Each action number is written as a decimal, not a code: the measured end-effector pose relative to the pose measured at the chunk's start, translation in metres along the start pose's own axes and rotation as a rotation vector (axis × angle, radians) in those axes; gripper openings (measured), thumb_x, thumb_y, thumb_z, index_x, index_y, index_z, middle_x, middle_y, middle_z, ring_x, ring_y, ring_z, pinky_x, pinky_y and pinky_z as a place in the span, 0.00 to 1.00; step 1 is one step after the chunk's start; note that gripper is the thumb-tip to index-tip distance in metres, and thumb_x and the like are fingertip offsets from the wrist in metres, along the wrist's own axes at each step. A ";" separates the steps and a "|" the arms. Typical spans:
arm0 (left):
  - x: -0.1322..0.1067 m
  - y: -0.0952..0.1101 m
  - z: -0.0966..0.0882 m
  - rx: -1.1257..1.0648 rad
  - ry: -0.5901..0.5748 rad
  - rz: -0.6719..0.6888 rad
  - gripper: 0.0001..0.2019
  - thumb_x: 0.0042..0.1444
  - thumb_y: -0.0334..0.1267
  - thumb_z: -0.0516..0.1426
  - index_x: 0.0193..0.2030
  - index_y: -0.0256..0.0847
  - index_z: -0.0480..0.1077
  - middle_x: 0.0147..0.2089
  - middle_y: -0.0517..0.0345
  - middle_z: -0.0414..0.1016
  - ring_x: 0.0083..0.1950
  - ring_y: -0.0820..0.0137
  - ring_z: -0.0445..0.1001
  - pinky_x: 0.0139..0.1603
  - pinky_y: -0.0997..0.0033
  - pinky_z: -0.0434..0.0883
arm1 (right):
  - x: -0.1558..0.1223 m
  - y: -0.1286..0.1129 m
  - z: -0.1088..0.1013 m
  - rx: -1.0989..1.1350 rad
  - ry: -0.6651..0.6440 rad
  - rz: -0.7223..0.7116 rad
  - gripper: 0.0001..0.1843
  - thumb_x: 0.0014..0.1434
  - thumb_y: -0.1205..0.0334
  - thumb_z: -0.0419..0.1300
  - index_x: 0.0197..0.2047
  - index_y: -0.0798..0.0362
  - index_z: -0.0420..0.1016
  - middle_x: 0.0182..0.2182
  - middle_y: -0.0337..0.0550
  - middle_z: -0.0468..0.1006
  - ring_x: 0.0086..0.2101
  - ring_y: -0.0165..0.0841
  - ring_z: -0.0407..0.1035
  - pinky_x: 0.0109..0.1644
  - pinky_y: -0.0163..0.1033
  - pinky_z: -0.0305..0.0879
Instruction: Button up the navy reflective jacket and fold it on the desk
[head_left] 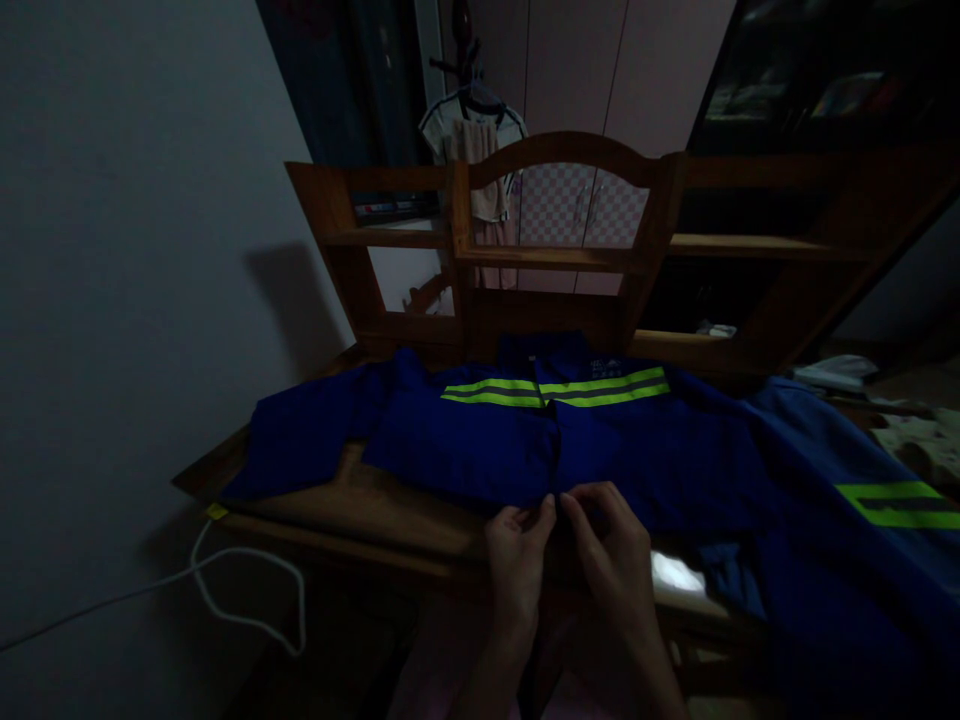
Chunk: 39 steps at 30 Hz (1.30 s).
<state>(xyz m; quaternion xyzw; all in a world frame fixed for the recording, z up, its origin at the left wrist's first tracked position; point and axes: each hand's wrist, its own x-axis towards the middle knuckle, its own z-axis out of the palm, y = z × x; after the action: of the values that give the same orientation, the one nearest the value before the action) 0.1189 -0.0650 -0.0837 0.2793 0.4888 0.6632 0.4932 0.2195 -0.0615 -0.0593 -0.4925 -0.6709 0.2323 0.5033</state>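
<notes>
A blue jacket (pixel 600 450) with reflective stripes (pixel 555 388) is being spread flat on the wooden table (pixel 390 500). Its bottom front hem is being pinched at the centre opening by the left hand (pixel 517 555) and the right hand (pixel 611 550), held close together.

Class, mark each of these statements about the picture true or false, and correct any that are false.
1. A blue jacket lies spread on a wooden desk. True.
2. The left hand and right hand grip the jacket's collar. False: they pinch its bottom hem, at the front opening.
3. The chest stripes are red. False: they are yellow-green with a grey band between.
4. A white cable hangs in a loop below the desk's left end. True.
5. Hanging clothes show behind the desk. True.
</notes>
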 end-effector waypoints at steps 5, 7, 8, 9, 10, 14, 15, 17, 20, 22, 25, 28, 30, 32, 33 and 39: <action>0.000 0.002 0.000 -0.026 0.012 -0.019 0.13 0.49 0.41 0.64 0.35 0.30 0.73 0.38 0.46 0.77 0.39 0.65 0.76 0.41 0.72 0.72 | -0.004 0.004 0.005 -0.059 0.054 -0.038 0.10 0.68 0.58 0.51 0.37 0.52 0.68 0.36 0.40 0.68 0.36 0.34 0.65 0.40 0.35 0.59; -0.001 0.002 0.000 -0.023 -0.004 -0.001 0.12 0.49 0.40 0.64 0.36 0.30 0.73 0.39 0.46 0.77 0.40 0.65 0.76 0.42 0.72 0.72 | -0.004 0.008 0.004 -0.124 0.035 -0.110 0.09 0.68 0.59 0.51 0.38 0.52 0.68 0.37 0.40 0.68 0.36 0.33 0.66 0.40 0.35 0.59; -0.001 0.002 0.001 -0.013 -0.008 0.011 0.12 0.50 0.39 0.63 0.36 0.31 0.73 0.39 0.46 0.77 0.41 0.66 0.76 0.42 0.73 0.72 | -0.005 0.011 0.003 -0.164 0.015 -0.149 0.09 0.69 0.60 0.50 0.39 0.52 0.68 0.38 0.41 0.68 0.37 0.33 0.66 0.40 0.35 0.59; -0.001 0.001 0.001 -0.002 -0.011 0.025 0.11 0.50 0.38 0.63 0.36 0.31 0.73 0.40 0.46 0.77 0.41 0.66 0.76 0.43 0.73 0.72 | -0.005 0.014 0.001 -0.210 -0.008 -0.188 0.10 0.69 0.61 0.48 0.40 0.52 0.68 0.39 0.41 0.67 0.37 0.33 0.66 0.39 0.35 0.58; -0.002 0.001 0.002 0.011 -0.013 0.037 0.11 0.51 0.37 0.63 0.37 0.31 0.73 0.40 0.47 0.77 0.42 0.66 0.76 0.43 0.74 0.72 | -0.005 0.016 0.000 -0.257 -0.029 -0.222 0.11 0.70 0.62 0.46 0.42 0.53 0.68 0.40 0.42 0.67 0.37 0.33 0.66 0.38 0.35 0.58; -0.003 -0.001 0.003 0.068 -0.004 0.061 0.09 0.52 0.37 0.61 0.36 0.31 0.72 0.38 0.48 0.77 0.40 0.67 0.76 0.42 0.75 0.72 | -0.005 0.021 -0.003 -0.363 -0.073 -0.298 0.13 0.70 0.64 0.42 0.44 0.54 0.68 0.41 0.43 0.67 0.36 0.33 0.66 0.35 0.36 0.57; -0.003 -0.001 0.003 0.082 0.000 0.062 0.09 0.51 0.37 0.61 0.35 0.31 0.72 0.37 0.48 0.77 0.40 0.67 0.76 0.41 0.75 0.72 | -0.005 0.022 -0.004 -0.371 -0.077 -0.301 0.13 0.70 0.64 0.42 0.44 0.54 0.67 0.41 0.43 0.67 0.36 0.33 0.65 0.35 0.36 0.57; -0.003 -0.002 0.003 0.111 0.003 0.064 0.09 0.51 0.37 0.62 0.33 0.32 0.71 0.36 0.49 0.77 0.38 0.67 0.76 0.40 0.75 0.72 | -0.005 0.022 -0.004 -0.383 -0.092 -0.296 0.13 0.70 0.64 0.42 0.43 0.53 0.67 0.40 0.43 0.67 0.36 0.33 0.65 0.35 0.36 0.56; -0.005 -0.004 0.004 0.138 -0.003 0.065 0.09 0.51 0.37 0.61 0.34 0.32 0.71 0.35 0.49 0.77 0.38 0.67 0.76 0.39 0.74 0.72 | -0.005 0.024 -0.003 -0.376 -0.098 -0.271 0.13 0.70 0.64 0.42 0.41 0.53 0.67 0.39 0.42 0.66 0.35 0.33 0.65 0.34 0.36 0.56; -0.005 -0.004 0.004 0.158 -0.011 0.065 0.08 0.52 0.37 0.61 0.33 0.32 0.70 0.34 0.50 0.76 0.37 0.67 0.76 0.38 0.74 0.71 | -0.004 0.024 -0.002 -0.333 -0.071 -0.241 0.12 0.70 0.63 0.43 0.40 0.53 0.67 0.37 0.42 0.66 0.33 0.33 0.65 0.34 0.36 0.56; -0.006 -0.004 0.004 0.167 -0.027 0.067 0.08 0.52 0.37 0.60 0.32 0.33 0.69 0.34 0.50 0.76 0.37 0.67 0.75 0.38 0.74 0.71 | -0.003 0.023 0.000 -0.252 -0.035 -0.180 0.11 0.69 0.62 0.44 0.38 0.53 0.66 0.37 0.41 0.66 0.32 0.33 0.64 0.36 0.36 0.56; -0.006 -0.003 0.004 0.138 -0.047 0.067 0.09 0.54 0.38 0.60 0.34 0.33 0.69 0.37 0.50 0.76 0.39 0.67 0.75 0.41 0.73 0.71 | -0.002 0.018 0.000 -0.181 -0.025 -0.123 0.10 0.69 0.60 0.46 0.38 0.53 0.65 0.36 0.41 0.66 0.33 0.33 0.64 0.38 0.36 0.57; -0.007 -0.002 0.003 0.128 -0.062 0.060 0.09 0.54 0.39 0.60 0.34 0.33 0.70 0.37 0.50 0.76 0.40 0.66 0.75 0.41 0.73 0.71 | 0.000 0.012 -0.001 -0.128 -0.020 -0.103 0.10 0.68 0.59 0.48 0.37 0.53 0.65 0.36 0.41 0.66 0.34 0.33 0.64 0.38 0.36 0.57; -0.008 -0.002 0.003 0.124 -0.067 0.053 0.10 0.53 0.39 0.61 0.35 0.33 0.70 0.36 0.51 0.76 0.40 0.66 0.75 0.40 0.73 0.71 | 0.001 0.008 -0.003 -0.069 -0.014 -0.086 0.10 0.68 0.58 0.50 0.36 0.53 0.66 0.35 0.40 0.66 0.35 0.33 0.64 0.38 0.35 0.58; -0.008 -0.002 0.003 0.126 -0.068 0.055 0.10 0.53 0.39 0.61 0.36 0.33 0.70 0.35 0.51 0.76 0.40 0.66 0.75 0.40 0.74 0.71 | 0.002 0.006 -0.004 -0.041 -0.016 -0.073 0.11 0.68 0.58 0.50 0.36 0.53 0.66 0.35 0.40 0.67 0.35 0.33 0.64 0.38 0.35 0.58; -0.014 -0.007 0.003 0.266 -0.080 0.102 0.10 0.56 0.41 0.58 0.36 0.35 0.72 0.34 0.54 0.75 0.39 0.68 0.73 0.39 0.76 0.69 | 0.003 0.009 -0.009 0.025 -0.022 0.012 0.11 0.67 0.57 0.53 0.35 0.53 0.69 0.33 0.38 0.68 0.34 0.32 0.65 0.36 0.34 0.58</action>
<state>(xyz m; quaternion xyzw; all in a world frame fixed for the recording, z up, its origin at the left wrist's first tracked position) 0.1290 -0.0762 -0.0870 0.3928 0.5377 0.6050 0.4365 0.2316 -0.0567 -0.0610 -0.4874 -0.6706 0.2492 0.5006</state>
